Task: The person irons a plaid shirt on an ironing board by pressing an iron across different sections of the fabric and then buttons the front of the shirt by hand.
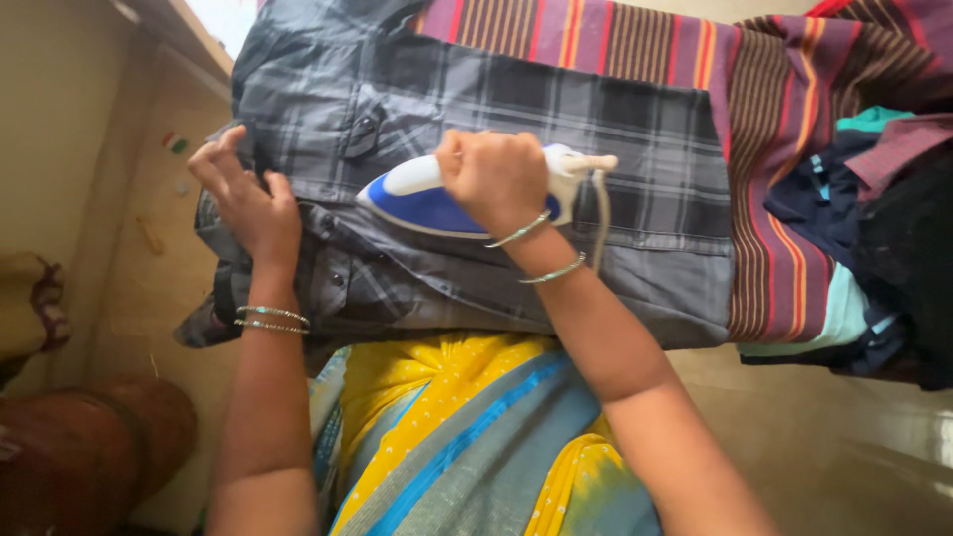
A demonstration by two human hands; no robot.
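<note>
A grey plaid shirt (556, 109) lies spread over a striped purple and orange cloth (774, 149). My right hand (493, 177) grips the handle of a blue and white clothes iron (427, 199) that rests on the shirt, its pointed tip facing left. My left hand (243, 199) lies flat on the shirt's left end near the collar, fingers spread, holding the fabric down. Thin bangles ring both wrists.
A pile of folded clothes (874, 218) in dark, teal and red colours sits at the right. The iron's white cord (600, 213) hangs down across the shirt. Tiled floor (149, 268) lies at the left, with a brown rounded object (89, 447) at lower left.
</note>
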